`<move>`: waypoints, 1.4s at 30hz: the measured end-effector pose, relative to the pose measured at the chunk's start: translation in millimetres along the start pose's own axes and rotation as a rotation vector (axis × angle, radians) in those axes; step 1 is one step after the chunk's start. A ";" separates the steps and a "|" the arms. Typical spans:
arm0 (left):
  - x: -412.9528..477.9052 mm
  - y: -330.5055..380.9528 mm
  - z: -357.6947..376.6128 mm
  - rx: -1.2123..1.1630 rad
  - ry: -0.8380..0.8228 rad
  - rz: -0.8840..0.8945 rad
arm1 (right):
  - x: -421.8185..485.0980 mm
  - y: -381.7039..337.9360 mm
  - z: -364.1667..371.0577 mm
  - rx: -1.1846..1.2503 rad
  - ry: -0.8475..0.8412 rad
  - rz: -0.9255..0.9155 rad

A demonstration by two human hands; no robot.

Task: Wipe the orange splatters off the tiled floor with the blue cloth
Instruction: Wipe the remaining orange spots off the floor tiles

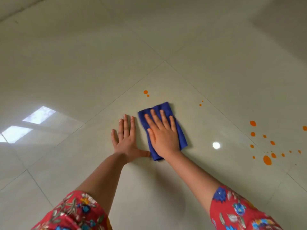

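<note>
Cloth [160,107] lies folded flat on the floor [99,63], long side running away from me, w/ a slight tilt.

R grip [163,136] is wide: palm down on top of the cloth, fingers straight & spread, nothing curled round it, just pressing. Fingertips stop short of the cloth's far edge; the heel of the palm covers its near end. A strip of blue shows on either side of the grip.

L grip [127,143] is also wide, holds nothing, flat on bare tile just left of the cloth. Fingers point away from me, pinky splayed left; the thumb sticks out right & its tip meets the cloth's near-left corner.

Both arms are stretched fwd & nearly straight, converging on the cloth. Red floral sleeves [74,211] end above the elbows.

Orange spots:
- a pair [145,92] just beyond the cloth, apart from it;
- 2 tiny ones [200,105] right of the cloth;
- the main cluster [267,160] well right of the cloth, biggest blob nearest me.

Window glare [39,115] shows well left of the cloth, a lamp glint [216,145] near its right.
</note>
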State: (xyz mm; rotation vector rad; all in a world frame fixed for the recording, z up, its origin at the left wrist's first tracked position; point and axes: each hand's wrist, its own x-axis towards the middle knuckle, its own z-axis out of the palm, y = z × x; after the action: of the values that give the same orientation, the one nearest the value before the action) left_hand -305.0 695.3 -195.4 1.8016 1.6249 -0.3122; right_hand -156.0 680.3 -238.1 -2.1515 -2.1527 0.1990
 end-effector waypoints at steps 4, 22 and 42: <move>-1.1 1.7 0.6 0.003 -0.013 0.000 | 78.0 -18.4 -5.0 0.027 -0.097 -0.228; -2.7 4.1 -2.1 -0.007 -0.023 -0.015 | 128.2 69.5 -21.2 -0.003 -0.086 0.113; -2.6 3.2 -2.1 -0.011 -0.024 -0.014 | 61.1 127.3 -25.6 0.034 0.076 0.697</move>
State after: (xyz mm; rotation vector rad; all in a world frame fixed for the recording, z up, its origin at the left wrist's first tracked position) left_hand -303.1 694.6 -191.3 1.7724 1.6205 -0.3300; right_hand -26.5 741.9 -234.5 -2.7394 -1.2685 0.1890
